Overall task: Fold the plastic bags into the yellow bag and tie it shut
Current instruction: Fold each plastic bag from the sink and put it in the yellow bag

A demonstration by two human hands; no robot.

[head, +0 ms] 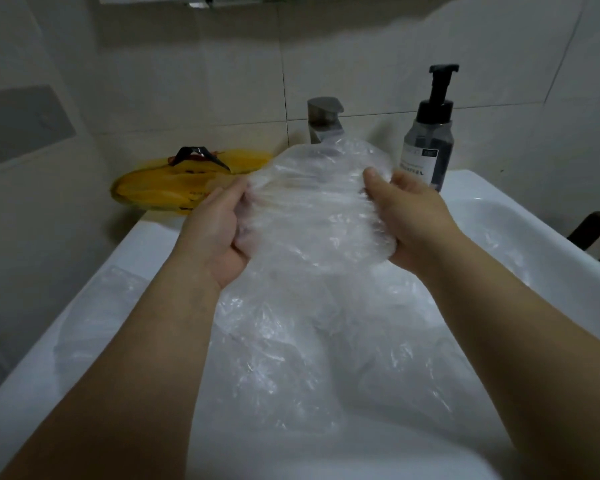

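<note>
A crumpled clear plastic bag [312, 209] is held up over the white sink [520, 188], pinched between both hands. My left hand [219, 233] grips its left side and my right hand [409, 216] grips its right side, thumb on top. More clear plastic bags [309, 358] lie piled in the basin below my forearms. The yellow bag [174, 188] lies flat on the sink's back left ledge, with a black and red print near its top, apart from both hands.
A grey faucet [324, 119] stands at the back middle, partly behind the held bag. A grey pump soap bottle [430, 140] stands at the back right. Tiled walls close in on the left and behind. A dark frame [596, 233] sits at the right edge.
</note>
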